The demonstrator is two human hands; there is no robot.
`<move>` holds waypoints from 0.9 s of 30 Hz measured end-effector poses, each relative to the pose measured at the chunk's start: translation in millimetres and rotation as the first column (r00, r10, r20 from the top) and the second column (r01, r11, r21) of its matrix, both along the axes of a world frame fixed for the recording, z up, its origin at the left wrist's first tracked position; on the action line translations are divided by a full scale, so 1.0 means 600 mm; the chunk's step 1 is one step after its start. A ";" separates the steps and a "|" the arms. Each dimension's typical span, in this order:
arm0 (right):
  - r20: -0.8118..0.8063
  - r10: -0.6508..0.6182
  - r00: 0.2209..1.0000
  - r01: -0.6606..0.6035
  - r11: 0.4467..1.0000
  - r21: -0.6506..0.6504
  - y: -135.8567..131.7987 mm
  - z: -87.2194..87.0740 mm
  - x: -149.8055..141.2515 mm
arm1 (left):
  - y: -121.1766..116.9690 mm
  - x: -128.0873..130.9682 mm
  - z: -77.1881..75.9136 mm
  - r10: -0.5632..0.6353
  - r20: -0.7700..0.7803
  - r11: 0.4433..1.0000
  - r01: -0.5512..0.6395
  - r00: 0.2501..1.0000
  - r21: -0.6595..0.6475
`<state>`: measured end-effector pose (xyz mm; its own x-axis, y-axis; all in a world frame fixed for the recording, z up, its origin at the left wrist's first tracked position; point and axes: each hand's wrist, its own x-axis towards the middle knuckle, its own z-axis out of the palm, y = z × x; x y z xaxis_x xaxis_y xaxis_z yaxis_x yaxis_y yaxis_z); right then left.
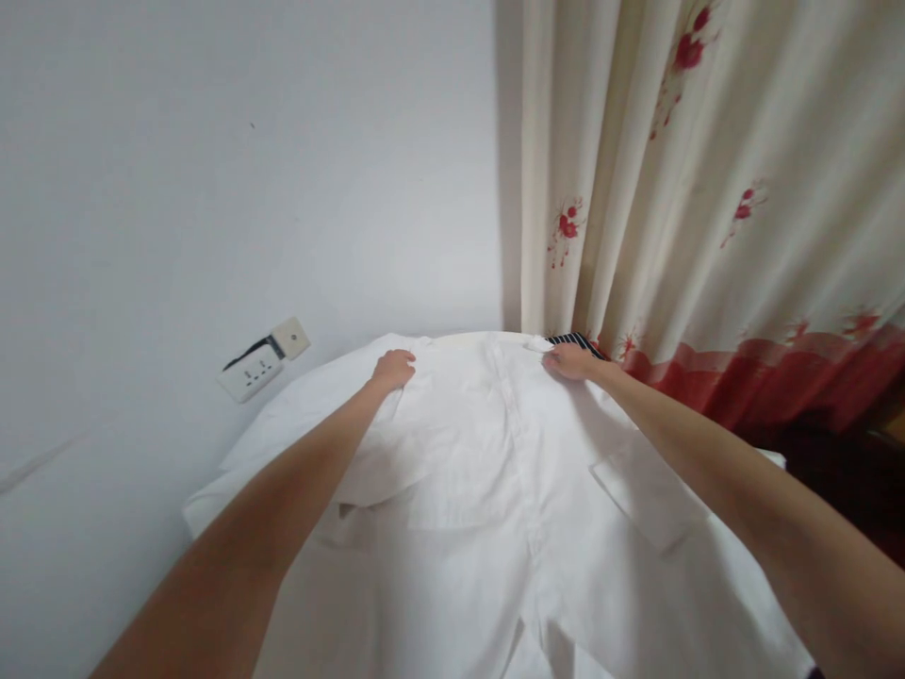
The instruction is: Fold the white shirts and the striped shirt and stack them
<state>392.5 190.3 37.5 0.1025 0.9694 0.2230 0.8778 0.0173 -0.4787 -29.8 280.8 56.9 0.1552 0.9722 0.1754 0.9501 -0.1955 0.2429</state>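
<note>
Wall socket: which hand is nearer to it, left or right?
Left. The left hand is on the white cloth, right of the wall socket; the right hand is farther right, near the curtain.

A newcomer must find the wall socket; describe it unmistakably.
On the pale wall, look left of the far end of the white garment. Near it are two slanted plates; the socket is the lower-left, white one. Unlike the cream plate beside it, with one round spot, it has several small dark holes.
</note>
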 end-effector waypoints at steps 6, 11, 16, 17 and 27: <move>-0.308 -0.264 0.914 0.298 0.952 0.066 0.031 0.024 0.060 | 0.032 -0.007 -0.009 -0.013 0.091 0.999 0.018 0.996 -0.045; -0.512 -0.430 0.744 0.463 0.884 -0.071 0.045 0.005 0.103 | 0.048 0.009 -0.009 0.022 0.180 0.998 -0.011 0.983 -0.060; -0.666 -0.358 0.655 0.382 0.917 -0.116 0.069 -0.005 0.107 | 0.054 0.028 -0.011 0.088 0.310 0.990 -0.050 0.947 -0.128; -0.691 -0.331 0.643 0.355 0.928 -0.115 0.075 -0.004 0.106 | 0.055 0.030 -0.011 0.100 0.342 0.989 -0.055 0.934 -0.139; -0.839 -0.149 0.523 0.357 0.932 0.057 0.113 0.013 0.092 | 0.085 0.036 -0.023 0.194 0.533 0.980 -0.190 0.824 -0.062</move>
<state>447.7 258.3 45.4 0.5727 0.8148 0.0901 0.0945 0.0435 -0.9946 -8.2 331.6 43.0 -0.1509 0.9738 0.1700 0.6902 -0.0193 0.7233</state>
